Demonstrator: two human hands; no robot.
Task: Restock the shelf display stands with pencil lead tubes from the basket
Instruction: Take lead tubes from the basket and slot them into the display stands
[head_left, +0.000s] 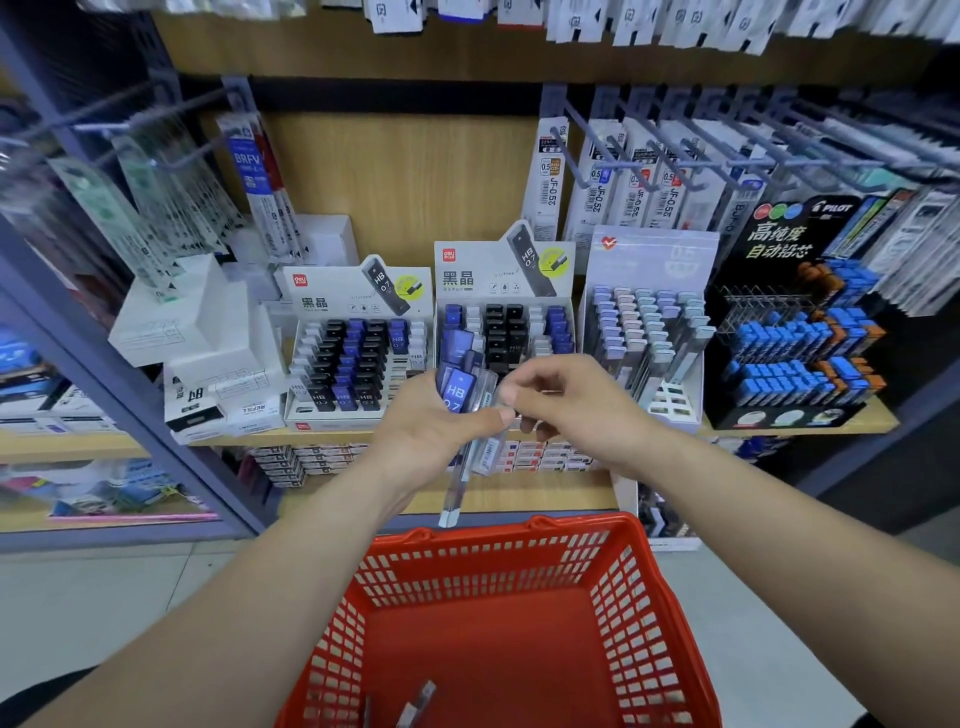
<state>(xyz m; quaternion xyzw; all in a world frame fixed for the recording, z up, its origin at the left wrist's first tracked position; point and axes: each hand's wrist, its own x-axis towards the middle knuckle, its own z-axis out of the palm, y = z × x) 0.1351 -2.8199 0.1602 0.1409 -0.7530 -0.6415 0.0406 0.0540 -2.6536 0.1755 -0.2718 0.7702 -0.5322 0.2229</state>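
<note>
Lead tubes sit bundled in the grip of the left hand at frame centre; the right hand pinches one, probably to pull it free.

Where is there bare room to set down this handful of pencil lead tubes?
Red plastic basket: floor mostly bare, a few tubes at its near edge. Lower wooden shelf: bare front strip before the stacked flat boxes. Crowded: the upper shelf, packed with white cardboard display stands, a lilac stand and a black stand.
</note>
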